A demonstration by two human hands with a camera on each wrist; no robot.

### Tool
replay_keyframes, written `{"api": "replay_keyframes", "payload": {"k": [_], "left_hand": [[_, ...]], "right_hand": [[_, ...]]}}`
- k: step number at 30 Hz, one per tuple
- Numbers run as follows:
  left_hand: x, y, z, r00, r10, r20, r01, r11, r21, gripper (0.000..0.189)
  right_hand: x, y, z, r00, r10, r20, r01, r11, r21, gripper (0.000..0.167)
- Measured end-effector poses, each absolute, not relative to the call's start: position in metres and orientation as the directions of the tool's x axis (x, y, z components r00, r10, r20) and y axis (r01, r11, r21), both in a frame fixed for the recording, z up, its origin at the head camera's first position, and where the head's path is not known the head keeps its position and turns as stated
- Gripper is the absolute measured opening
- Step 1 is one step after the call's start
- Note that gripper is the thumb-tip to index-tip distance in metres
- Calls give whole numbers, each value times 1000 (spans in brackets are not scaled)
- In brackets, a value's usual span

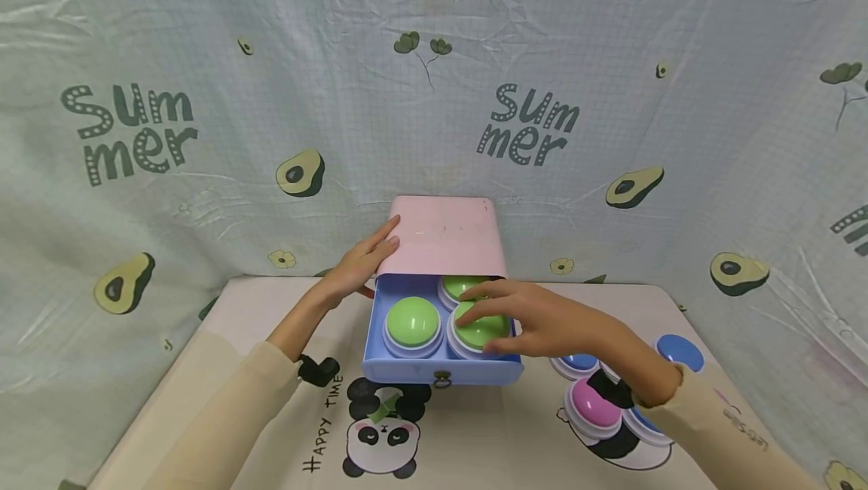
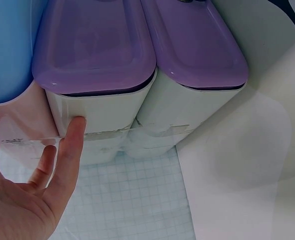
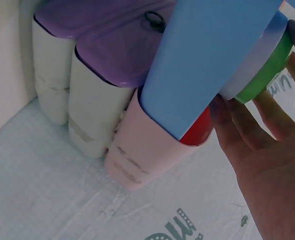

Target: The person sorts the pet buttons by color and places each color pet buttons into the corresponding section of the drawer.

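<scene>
While the left hand (image 1: 358,267) rests on the left side of the pink case (image 1: 447,237) in the head view, its fingers extended and apart, the right hand (image 1: 549,316) has fingers and thumb curled round the near-right green dome (image 1: 480,328). That dome is at the blue drawer (image 1: 407,373), beside a second green dome (image 1: 413,323), with a third green dome (image 1: 456,284) just behind; whether it is lifted, I cannot tell. On the table (image 1: 502,437) at right, a pink dome (image 1: 597,403) lies near blue domes (image 1: 680,354). In the left wrist view, one straight finger lies against a pale case (image 2: 107,107) with a purple drawer (image 2: 97,50). In the right wrist view, the fingers surround the dome's rim, beyond the blue drawer's edge; a red patch (image 3: 195,131) shows in the pink case's mouth
</scene>
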State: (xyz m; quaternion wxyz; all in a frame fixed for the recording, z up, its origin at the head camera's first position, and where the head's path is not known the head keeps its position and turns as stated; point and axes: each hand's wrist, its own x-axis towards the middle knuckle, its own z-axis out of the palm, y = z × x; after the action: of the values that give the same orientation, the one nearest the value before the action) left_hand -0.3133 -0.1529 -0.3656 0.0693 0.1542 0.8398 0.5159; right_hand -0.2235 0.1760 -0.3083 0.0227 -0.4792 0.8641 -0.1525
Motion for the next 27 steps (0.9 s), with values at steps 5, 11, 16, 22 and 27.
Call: {"api": "replay_keyframes", "payload": {"k": [5, 11, 16, 22, 27], "left_hand": [[-313, -153, -366, -943, 329, 43, 186, 417, 890, 63], [-310, -152, -365, -946, 322, 34, 175, 419, 891, 64], [-309, -151, -364, -946, 322, 36, 175, 414, 893, 63], [-310, -151, -363, -945, 324, 37, 178, 416, 892, 63], [-310, -152, -363, -946, 322, 40, 182, 424, 887, 63]], "right_hand": [[-224, 174, -311, -529, -842, 104, -830, 488, -269, 39], [-224, 173, -314, -520, -851, 77, -833, 485, -267, 38], [-224, 172, -315, -530, -845, 69, -827, 497, -263, 38], [-226, 172, -316, -519, -850, 83, -832, 481, -276, 38], [-228, 172, -317, -503, -861, 77, -837, 463, -293, 39]]}}
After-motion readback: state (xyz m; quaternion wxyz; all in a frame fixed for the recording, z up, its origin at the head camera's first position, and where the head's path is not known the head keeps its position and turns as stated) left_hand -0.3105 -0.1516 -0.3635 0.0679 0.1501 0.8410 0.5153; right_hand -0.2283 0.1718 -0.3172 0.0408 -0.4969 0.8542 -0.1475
